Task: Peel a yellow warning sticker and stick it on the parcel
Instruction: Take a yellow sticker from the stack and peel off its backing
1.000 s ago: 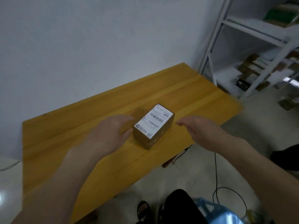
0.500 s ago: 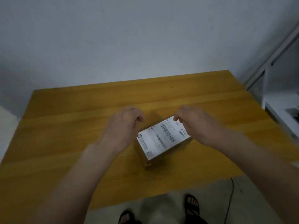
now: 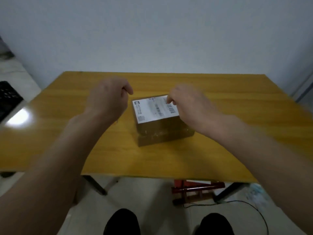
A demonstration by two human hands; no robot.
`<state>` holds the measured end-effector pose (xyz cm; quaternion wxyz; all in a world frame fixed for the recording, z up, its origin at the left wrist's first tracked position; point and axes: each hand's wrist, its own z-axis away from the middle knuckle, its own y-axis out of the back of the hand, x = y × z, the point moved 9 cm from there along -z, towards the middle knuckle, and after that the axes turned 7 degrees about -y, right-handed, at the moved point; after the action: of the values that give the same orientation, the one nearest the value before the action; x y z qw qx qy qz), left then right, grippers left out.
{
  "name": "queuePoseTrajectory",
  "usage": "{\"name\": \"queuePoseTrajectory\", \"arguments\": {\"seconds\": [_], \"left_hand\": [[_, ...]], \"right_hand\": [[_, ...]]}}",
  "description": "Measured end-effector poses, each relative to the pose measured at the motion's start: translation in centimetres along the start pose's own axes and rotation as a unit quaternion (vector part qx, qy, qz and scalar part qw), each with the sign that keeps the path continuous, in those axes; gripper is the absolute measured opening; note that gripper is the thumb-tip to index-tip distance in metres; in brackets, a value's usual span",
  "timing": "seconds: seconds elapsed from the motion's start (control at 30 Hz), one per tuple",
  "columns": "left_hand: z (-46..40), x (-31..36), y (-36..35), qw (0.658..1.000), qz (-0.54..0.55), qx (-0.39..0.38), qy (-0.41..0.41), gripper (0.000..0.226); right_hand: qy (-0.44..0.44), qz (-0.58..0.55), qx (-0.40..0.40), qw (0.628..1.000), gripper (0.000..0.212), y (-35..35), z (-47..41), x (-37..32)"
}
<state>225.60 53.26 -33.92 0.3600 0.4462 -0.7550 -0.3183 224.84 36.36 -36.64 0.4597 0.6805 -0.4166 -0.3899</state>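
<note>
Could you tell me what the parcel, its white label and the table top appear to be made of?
The parcel looks like brown cardboard, with glossy streaks on its near side that suggest clear tape. Its white label seems to be matte paper printed with barcodes. The table looks like yellowish wood or wood-look laminate: grain lines show, and a sheen reflects light.

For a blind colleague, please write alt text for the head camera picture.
A brown parcel with a white label sits on a yellow table. The left hand hovers beside it; the right hand is over its label. No yellow sticker is visible.
</note>
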Motion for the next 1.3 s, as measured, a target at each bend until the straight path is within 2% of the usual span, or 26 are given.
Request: {"name": "queuePoseTrajectory", "arguments": {"seconds": [0.1, 0.23, 0.37, 0.53, 0.63, 0.73, 0.83, 0.93, 1.3], "left_hand": [[3.9, -0.9, 0.8, 0.999, -0.017, -0.038, 0.033, 0.028], [9.1, -3.6, 0.9, 0.993, -0.031, -0.085, 0.082, 0.027], [14.1, -6.3, -0.2, 0.986, -0.008, -0.139, 0.090, 0.021], [17.3, -10.5, -2.8, 0.968, -0.014, -0.222, 0.115, 0.035], [17.4, -12.6, -4.7, 0.957, -0.015, -0.256, 0.133, 0.048], [17.0, -13.9, -5.6, 0.960, 0.011, -0.237, 0.148, 0.052], [16.4, -14.6, -5.3, 0.969, 0.037, -0.187, 0.154, 0.050], [16.3, -15.3, -5.6, 0.972, 0.033, -0.176, 0.153, 0.046], [17.2, -15.2, -6.9, 0.982, 0.033, -0.139, 0.126, 0.043]], "right_hand": [[0.031, -0.012, -0.046, 0.998, 0.038, -0.9, 2.7, -2.8], [0.057, -0.041, -0.061, 0.996, 0.026, -2.2, 5.3, -7.0], [0.086, -0.032, -0.103, 0.990, 0.028, -6.4, 6.4, -11.2], [0.056, -0.012, -0.171, 0.984, 0.027, -13.3, 5.2, -14.4], [0.039, -0.023, -0.214, 0.976, 0.051, -17.0, 3.5, -15.2], [0.008, -0.023, -0.238, 0.971, 0.068, -19.9, 0.7, -15.7], [-0.031, -0.022, -0.231, 0.972, 0.076, -21.9, -3.1, -15.7], [-0.049, 0.000, -0.240, 0.970, 0.081, -23.6, -5.3, -15.2], [0.032, 0.032, -0.224, 0.974, 0.085, -22.8, 0.0, -14.4]]}}
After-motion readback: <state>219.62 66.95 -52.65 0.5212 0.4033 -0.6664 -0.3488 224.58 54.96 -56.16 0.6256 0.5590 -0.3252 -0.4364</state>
